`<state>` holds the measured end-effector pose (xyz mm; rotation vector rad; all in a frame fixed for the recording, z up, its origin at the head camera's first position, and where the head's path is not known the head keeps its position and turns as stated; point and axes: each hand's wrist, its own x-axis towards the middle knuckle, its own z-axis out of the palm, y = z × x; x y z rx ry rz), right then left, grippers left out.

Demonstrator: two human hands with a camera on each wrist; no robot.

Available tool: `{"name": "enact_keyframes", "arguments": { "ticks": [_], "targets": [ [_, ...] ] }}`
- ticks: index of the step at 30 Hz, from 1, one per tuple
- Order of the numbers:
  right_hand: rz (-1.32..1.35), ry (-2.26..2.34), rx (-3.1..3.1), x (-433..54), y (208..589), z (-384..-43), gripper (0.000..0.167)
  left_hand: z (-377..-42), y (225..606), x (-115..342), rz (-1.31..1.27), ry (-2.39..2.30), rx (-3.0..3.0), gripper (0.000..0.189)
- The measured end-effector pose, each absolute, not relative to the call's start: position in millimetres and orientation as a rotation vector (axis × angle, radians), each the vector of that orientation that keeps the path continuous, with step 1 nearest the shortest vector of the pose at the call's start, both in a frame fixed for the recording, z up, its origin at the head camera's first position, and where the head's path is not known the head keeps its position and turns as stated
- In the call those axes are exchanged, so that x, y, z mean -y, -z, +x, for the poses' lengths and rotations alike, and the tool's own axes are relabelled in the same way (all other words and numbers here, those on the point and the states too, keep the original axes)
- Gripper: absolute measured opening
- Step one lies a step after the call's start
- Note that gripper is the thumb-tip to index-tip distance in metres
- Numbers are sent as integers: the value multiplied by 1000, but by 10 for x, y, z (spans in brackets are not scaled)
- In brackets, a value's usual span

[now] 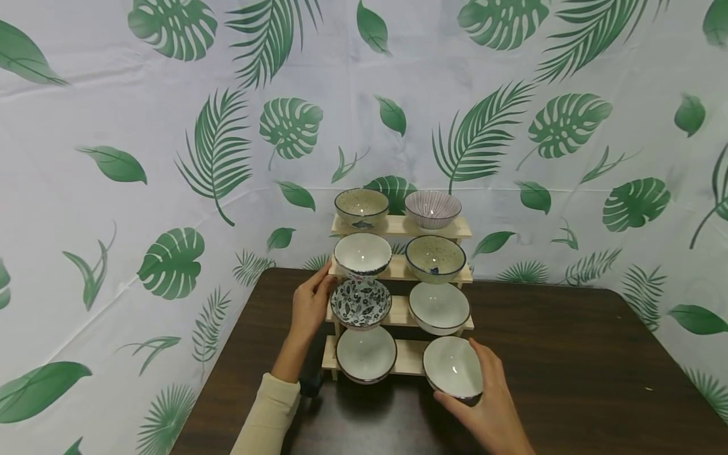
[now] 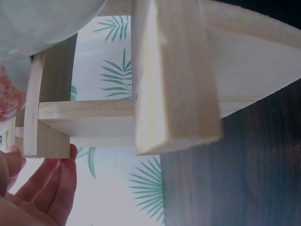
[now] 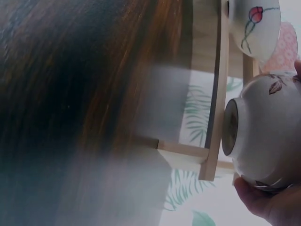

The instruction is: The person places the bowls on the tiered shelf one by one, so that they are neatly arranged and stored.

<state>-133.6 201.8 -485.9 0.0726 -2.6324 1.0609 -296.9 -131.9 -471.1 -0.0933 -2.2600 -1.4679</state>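
Note:
A tiered wooden rack [image 1: 409, 357] holds bowls in two columns. At the right end of its bottom tier, my right hand [image 1: 490, 398] grips a white bowl [image 1: 453, 366] with thumb and fingers on opposite sides of the rim. The right wrist view shows brown leaf marks on this bowl [image 3: 270, 127] and its foot close to the board; whether they touch I cannot tell. My left hand [image 1: 309, 303] holds the rack's left side near the upper-middle tiers. In the left wrist view its fingers [image 2: 61, 188] are against a board end [image 2: 51, 141].
Beside the held bowl sits another white bowl [image 1: 366, 355] on the bottom tier. Above are a black-and-white floral bowl [image 1: 361, 303], a plain white bowl [image 1: 439, 306] and several more. The rack stands on a dark wooden table [image 1: 569, 354], before a leaf-patterned cloth [image 1: 352, 139].

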Motion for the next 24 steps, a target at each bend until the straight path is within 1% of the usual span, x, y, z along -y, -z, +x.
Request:
{"name": "enact_keyframes", "arguments": {
  "ticks": [7,24],
  "targets": [
    [90,-1078,2599,-1967,4902,-1359,105,-2969,4735,1318,-91,1487,2260,38],
    [74,-1134,2608,-1841,4950,-1509,100,-2972,4746,1320,-109,1492,2255,38]
  ]
}}
